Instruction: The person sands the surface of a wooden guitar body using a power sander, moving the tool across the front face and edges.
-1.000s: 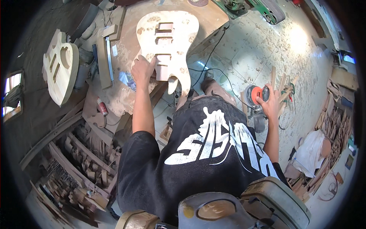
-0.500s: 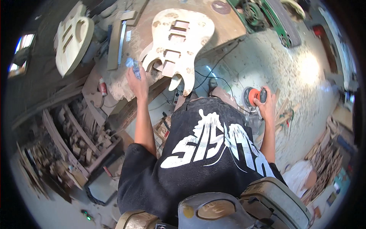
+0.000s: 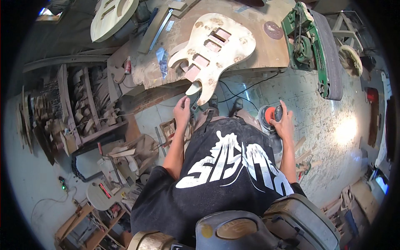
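Observation:
A pale wooden guitar body (image 3: pixel 233 52) with dark knot-like patches and cut-out cavities lies on the workbench (image 3: pixel 266 54), its horns jutting over the near edge. My left hand (image 3: pixel 181 111) is just below the horn tips, apart from them. Its fingers are curled together; whatever they hold, if anything, is hidden. To the right of my body, my right hand (image 3: pixel 284 121) grips an orange and black round sander (image 3: pixel 269 116), with one finger stretched upward. The sander is off the bench, over the floor. A crumpled clear-blue plastic piece (image 3: pixel 162 62) rests on the bench left of the guitar body.
A green belt sander (image 3: pixel 304 50) stands at the bench's right end. Another guitar body (image 3: pixel 112 18) is at the far left. A red can (image 3: pixel 128 66) stands near racks of wood offcuts (image 3: pixel 83 104). A black cable (image 3: pixel 250 89) trails below the bench.
My left hand has moved from beside the plastic piece toward my body, below the guitar's horns. My right hand still holds the sander, slightly nearer my body. The view has turned.

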`<state>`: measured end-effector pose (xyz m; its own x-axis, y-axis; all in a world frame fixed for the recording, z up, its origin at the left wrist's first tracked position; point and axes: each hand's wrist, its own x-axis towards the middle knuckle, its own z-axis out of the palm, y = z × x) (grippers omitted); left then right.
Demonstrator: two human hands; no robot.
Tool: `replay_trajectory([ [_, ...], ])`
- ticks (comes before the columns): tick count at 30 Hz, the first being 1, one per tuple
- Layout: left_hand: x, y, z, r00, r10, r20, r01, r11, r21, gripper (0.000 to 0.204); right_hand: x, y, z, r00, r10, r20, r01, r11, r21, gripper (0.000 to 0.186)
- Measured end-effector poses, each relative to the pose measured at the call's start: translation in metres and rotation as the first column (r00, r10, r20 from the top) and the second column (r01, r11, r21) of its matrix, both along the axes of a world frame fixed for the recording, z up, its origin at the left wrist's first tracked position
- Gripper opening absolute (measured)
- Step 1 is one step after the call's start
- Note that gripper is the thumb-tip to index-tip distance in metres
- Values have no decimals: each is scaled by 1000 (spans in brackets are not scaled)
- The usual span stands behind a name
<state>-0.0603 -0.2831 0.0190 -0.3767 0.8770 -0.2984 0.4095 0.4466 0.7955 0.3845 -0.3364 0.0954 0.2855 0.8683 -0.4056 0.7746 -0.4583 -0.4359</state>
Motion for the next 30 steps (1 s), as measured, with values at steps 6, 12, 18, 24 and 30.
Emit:
replay_trajectory([
  [6, 35, -11, -1, 995, -98, -23, 98, 995, 21, 44, 21, 15, -6, 999, 49, -21, -49, 998, -39, 110],
  [12, 47, -24, -7, 996, -41, -79, 46, 997, 62, 35, 28, 13, -7, 995, 103, 13, -103, 994, -28, 111],
  [18, 34, -15, -2, 995, -72, 73, 63, 991, 121, 30, 24, -8, 1, 1000, 10, 10, -11, 1000, 23, 109],
  [24, 23, -9, -9, 975, -131, 178, 107, 985, 137, 30, 5, -37, 7, 997, -67, 46, 65, 997, 39, 109],
  [30, 20, -1, -14, 948, -203, 247, 166, 973, 162, 33, -28, -58, 21, 986, -134, 94, 129, 990, 53, 107],
])
